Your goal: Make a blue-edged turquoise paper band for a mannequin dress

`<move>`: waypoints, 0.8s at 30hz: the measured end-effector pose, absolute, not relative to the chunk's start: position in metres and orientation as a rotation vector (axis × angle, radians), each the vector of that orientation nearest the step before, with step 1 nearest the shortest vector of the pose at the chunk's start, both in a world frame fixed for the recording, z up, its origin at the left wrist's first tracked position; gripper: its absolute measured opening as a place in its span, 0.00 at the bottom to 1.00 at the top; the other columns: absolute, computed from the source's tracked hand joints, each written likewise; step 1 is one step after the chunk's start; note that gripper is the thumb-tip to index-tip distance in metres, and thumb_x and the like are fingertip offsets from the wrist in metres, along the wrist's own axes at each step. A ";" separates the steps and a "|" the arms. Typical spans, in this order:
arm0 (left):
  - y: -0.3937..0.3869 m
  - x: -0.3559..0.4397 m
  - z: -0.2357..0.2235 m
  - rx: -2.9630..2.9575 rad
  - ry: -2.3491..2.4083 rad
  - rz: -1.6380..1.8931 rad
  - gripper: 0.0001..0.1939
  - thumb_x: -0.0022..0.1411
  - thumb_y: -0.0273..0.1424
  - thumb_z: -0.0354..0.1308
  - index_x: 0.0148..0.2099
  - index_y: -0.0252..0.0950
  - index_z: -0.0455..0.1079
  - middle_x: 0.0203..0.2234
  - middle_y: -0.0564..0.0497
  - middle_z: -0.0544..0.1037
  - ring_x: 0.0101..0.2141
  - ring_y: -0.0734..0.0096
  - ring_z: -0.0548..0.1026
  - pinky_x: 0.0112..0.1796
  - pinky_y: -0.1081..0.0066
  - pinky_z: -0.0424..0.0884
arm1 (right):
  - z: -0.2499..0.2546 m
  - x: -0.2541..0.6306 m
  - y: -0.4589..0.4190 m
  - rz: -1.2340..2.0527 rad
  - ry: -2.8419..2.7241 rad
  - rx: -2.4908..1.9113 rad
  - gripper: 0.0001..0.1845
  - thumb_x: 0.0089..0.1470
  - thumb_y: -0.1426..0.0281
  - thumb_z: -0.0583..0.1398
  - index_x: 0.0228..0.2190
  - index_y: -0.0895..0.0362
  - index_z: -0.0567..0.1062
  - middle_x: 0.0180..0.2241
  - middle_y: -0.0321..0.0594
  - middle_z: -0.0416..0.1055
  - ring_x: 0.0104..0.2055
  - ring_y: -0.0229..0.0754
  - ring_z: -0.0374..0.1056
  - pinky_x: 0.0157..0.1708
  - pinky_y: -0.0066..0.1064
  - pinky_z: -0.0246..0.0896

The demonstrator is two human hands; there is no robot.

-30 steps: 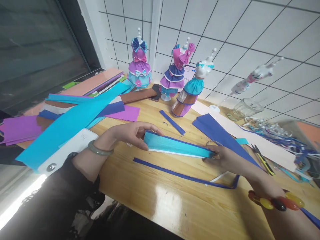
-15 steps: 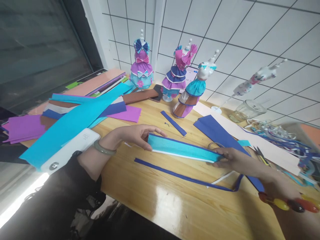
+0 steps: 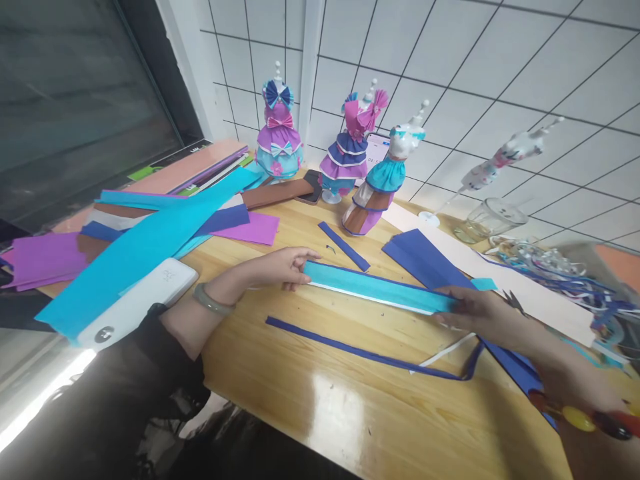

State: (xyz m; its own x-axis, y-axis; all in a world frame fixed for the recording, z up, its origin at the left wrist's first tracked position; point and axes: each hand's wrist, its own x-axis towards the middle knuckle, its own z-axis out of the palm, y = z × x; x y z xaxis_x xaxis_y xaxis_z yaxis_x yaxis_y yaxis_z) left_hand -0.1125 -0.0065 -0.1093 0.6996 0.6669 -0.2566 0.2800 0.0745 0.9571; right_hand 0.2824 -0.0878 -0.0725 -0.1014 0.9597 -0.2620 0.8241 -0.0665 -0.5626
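A turquoise crepe-paper strip [image 3: 370,287], edged in dark blue on its far side and white on its near side, stretches between my hands above the table. My left hand [image 3: 287,267] pinches its left end between thumb and fingers. At the other end, my right hand [image 3: 467,310] grips the strip, hiding that tip. In front of it on the wood lies a narrow dark blue strip [image 3: 350,349], its right end curled up beside a thin white strip [image 3: 445,353]. A short dark blue strip [image 3: 344,247] rests beyond the turquoise one.
Three small dress forms in paper dresses [image 3: 280,143] stand at the back, with a bare mannequin [image 3: 515,160] and a glass jar [image 3: 493,217] to their right. Turquoise paper [image 3: 150,243] and a white device [image 3: 145,297] lie left. Scissors [image 3: 513,301] and tangled scraps [image 3: 555,263] lie right.
My hands have moved slightly apart, the right one shifting right, and the turquoise strip is now pulled straighter and looks narrower. The view has shifted slightly.
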 end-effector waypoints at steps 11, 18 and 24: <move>0.000 -0.123 -0.112 1.518 0.893 0.344 0.36 0.53 0.32 0.59 0.63 0.36 0.52 0.22 0.59 0.64 0.21 0.79 0.67 0.23 0.76 0.64 | -0.106 0.283 -0.118 0.637 -2.106 -1.906 0.35 0.48 0.55 0.60 0.55 0.55 0.64 0.32 0.40 0.73 0.31 0.43 0.70 0.32 0.35 0.67; 0.003 -0.124 -0.108 1.561 0.915 0.376 0.34 0.52 0.33 0.60 0.61 0.36 0.57 0.23 0.58 0.64 0.23 0.77 0.70 0.24 0.75 0.65 | -0.118 0.288 -0.129 0.185 -2.347 -1.810 0.27 0.55 0.67 0.52 0.56 0.57 0.60 0.29 0.41 0.76 0.29 0.43 0.73 0.29 0.33 0.67; 0.010 -0.131 -0.106 1.610 0.829 0.418 0.30 0.52 0.35 0.62 0.57 0.35 0.61 0.21 0.59 0.63 0.23 0.78 0.69 0.26 0.75 0.65 | -0.113 0.289 -0.129 -0.140 -2.478 -1.709 0.31 0.55 0.70 0.52 0.59 0.58 0.54 0.31 0.41 0.76 0.31 0.44 0.73 0.30 0.33 0.65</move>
State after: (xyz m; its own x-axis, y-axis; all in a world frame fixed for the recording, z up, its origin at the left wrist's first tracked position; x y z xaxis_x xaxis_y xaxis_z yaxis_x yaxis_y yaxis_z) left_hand -0.1307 0.0099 -0.1062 0.6795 0.7117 -0.1781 0.2808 -0.0281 0.9593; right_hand 0.2893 -0.1290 -0.1134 -0.3513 0.9229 0.1578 0.9348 0.3553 0.0036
